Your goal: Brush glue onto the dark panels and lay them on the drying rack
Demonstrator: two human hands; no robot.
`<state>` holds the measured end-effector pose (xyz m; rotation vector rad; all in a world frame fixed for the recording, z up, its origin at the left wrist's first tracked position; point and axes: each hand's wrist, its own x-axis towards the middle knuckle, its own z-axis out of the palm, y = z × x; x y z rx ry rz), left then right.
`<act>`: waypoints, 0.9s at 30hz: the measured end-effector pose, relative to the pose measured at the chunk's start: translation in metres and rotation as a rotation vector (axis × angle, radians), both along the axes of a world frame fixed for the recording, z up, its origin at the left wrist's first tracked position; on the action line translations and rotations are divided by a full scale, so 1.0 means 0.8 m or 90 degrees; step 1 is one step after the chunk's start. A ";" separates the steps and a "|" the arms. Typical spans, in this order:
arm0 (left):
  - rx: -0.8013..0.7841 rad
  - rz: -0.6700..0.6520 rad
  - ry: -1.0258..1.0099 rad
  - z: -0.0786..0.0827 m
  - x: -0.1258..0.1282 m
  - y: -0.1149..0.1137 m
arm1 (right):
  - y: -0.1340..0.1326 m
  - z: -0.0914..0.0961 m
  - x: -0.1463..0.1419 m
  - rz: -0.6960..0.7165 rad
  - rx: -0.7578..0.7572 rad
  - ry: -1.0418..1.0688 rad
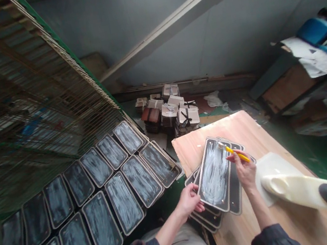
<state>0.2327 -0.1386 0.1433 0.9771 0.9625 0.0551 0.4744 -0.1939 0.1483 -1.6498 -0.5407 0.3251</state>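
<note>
My right hand (245, 169) is closed round the yellow handle of a small brush (238, 155). The brush's head rests at the upper part of a black rectangular panel (214, 177) with rounded corners and a pale rim. White streaks cover most of that panel's face. With thumb and fingers, my left hand (191, 199) pinches the panel's left edge near its lower corner. Underneath, several more dark panels (237, 198) lie in an uneven, fanned stack on the wooden board (240, 126).
A cream plastic object (302, 191) with a black end lies right of my hand on a whitish sheet (272, 166). Rows of white-streaked panels (102, 226) fill a rack at left, below a wire mesh frame (79, 74). Tied stacks (170, 113) stand on the floor ahead.
</note>
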 end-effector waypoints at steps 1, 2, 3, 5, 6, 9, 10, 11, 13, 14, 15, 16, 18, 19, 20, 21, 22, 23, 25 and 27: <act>-0.008 0.001 -0.001 0.002 0.000 0.000 | -0.001 -0.001 0.003 0.004 -0.018 -0.024; -0.018 0.000 -0.003 0.004 -0.001 0.001 | -0.004 -0.003 0.004 0.003 -0.042 -0.047; -0.026 -0.001 -0.006 0.005 -0.002 0.001 | -0.008 -0.004 0.003 -0.005 -0.073 -0.066; -0.039 -0.005 -0.011 0.005 -0.004 0.002 | -0.017 -0.004 -0.003 -0.023 -0.135 -0.083; -0.042 -0.006 -0.012 0.004 -0.005 0.002 | -0.019 -0.003 -0.006 -0.025 -0.153 -0.080; -0.037 -0.010 -0.012 0.001 -0.007 0.001 | -0.012 0.003 -0.014 0.005 -0.129 -0.057; -0.033 -0.011 -0.012 0.000 -0.007 0.001 | -0.004 0.004 -0.014 0.020 -0.107 -0.051; -0.030 -0.012 -0.011 0.000 -0.007 0.000 | 0.005 0.004 -0.013 0.033 -0.088 -0.048; -0.031 -0.012 -0.008 0.002 -0.007 -0.001 | 0.023 0.000 -0.007 0.046 -0.073 -0.046; -0.035 -0.012 -0.006 0.003 -0.007 -0.001 | 0.030 -0.003 -0.003 0.048 -0.071 -0.046; -0.041 -0.010 -0.004 0.005 -0.007 -0.001 | 0.035 -0.007 0.002 0.046 -0.068 -0.047; -0.047 -0.006 -0.001 0.006 -0.007 -0.001 | 0.038 -0.011 0.006 0.040 -0.066 -0.049; -0.059 0.003 0.003 0.008 -0.008 -0.001 | 0.036 -0.015 0.010 0.020 -0.062 -0.055; -0.068 0.008 0.002 0.008 -0.009 -0.001 | 0.034 -0.015 0.010 0.006 -0.057 -0.059; -0.081 0.010 -0.004 0.008 -0.010 0.000 | 0.030 -0.012 0.008 -0.010 -0.050 -0.064; -0.099 0.008 -0.019 0.008 -0.010 0.002 | 0.025 -0.007 0.004 -0.029 -0.042 -0.071; -0.120 0.004 -0.043 0.008 -0.011 0.004 | 0.019 0.000 -0.001 -0.048 -0.027 -0.078; -0.142 0.002 -0.076 0.010 -0.012 0.007 | 0.013 0.010 -0.007 -0.070 -0.017 -0.084; -0.184 0.004 -0.159 0.018 -0.015 0.016 | -0.002 0.031 -0.020 -0.123 -0.011 -0.105; -0.210 0.023 -0.247 0.033 -0.019 0.029 | -0.021 0.051 -0.031 -0.181 -0.024 -0.118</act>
